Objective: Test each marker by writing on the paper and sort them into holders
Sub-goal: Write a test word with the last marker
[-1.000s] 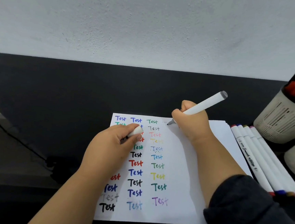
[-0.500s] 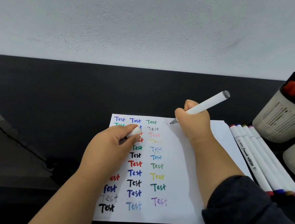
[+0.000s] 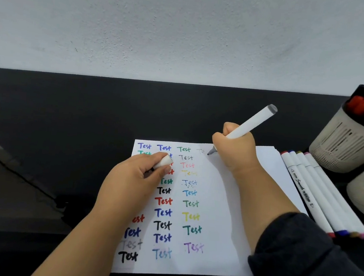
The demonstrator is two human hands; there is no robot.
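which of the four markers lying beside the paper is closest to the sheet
The red-capped marker, the leftmost of the four lying in a row, is right along the paper's right edge. The blue, olive and pink-capped ones lie progressively farther right.

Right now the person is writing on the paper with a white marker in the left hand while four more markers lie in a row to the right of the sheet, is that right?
Not quite: the head view shows the white marker writing in the right hand. The left hand holds only a small white cap over the paper. The four markers do lie in a row to the right of the sheet.
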